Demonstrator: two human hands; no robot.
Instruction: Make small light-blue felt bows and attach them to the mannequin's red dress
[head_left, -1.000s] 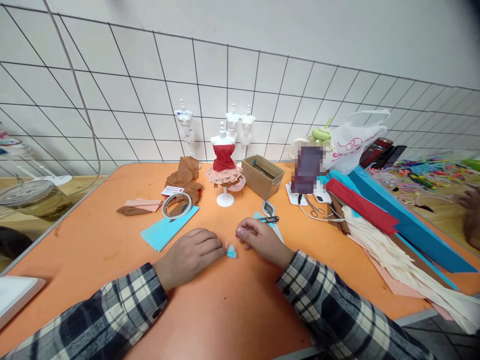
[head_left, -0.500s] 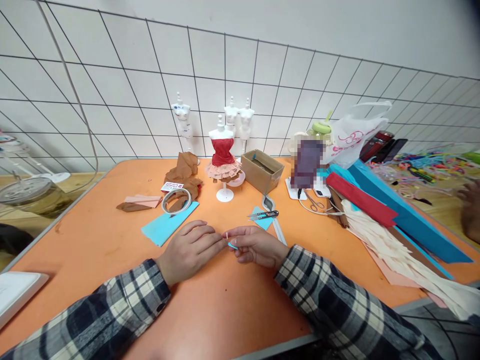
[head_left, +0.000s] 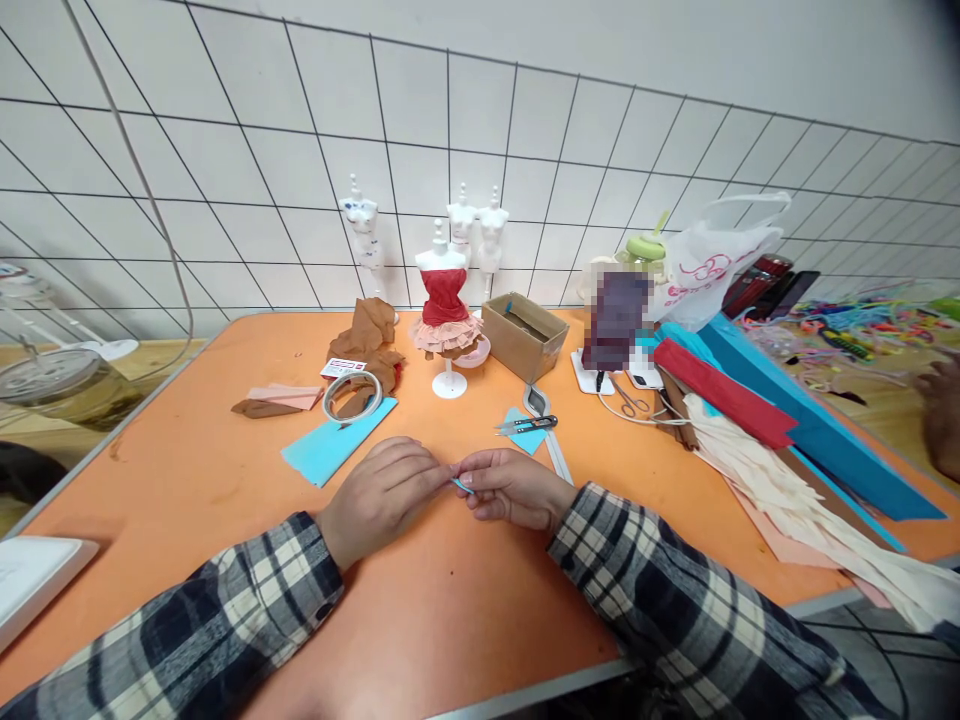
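A small light-blue piece of paper is pinched between the thumb and fingers of my right hand, above the near middle of the table. My left hand meets it from the other side, fingers together and back of the hand up. Its fingertips close at the end of the same piece, though the thumb is hidden. Behind my right hand, black-handled thread snips rest on a blue paper scrap. Beyond my left hand lies a larger light-blue crepe paper strip.
A roll of tape and crumpled brown paper lie back left. A small dress form in red and pink stands before a cardboard box. Scissors, a cable and paper strips fill the right; a person's hand shows far right.
My fingertips have drawn closer together around the blue piece, and my right index finger has bent down over it. The view has tipped slightly; the table items stay put.
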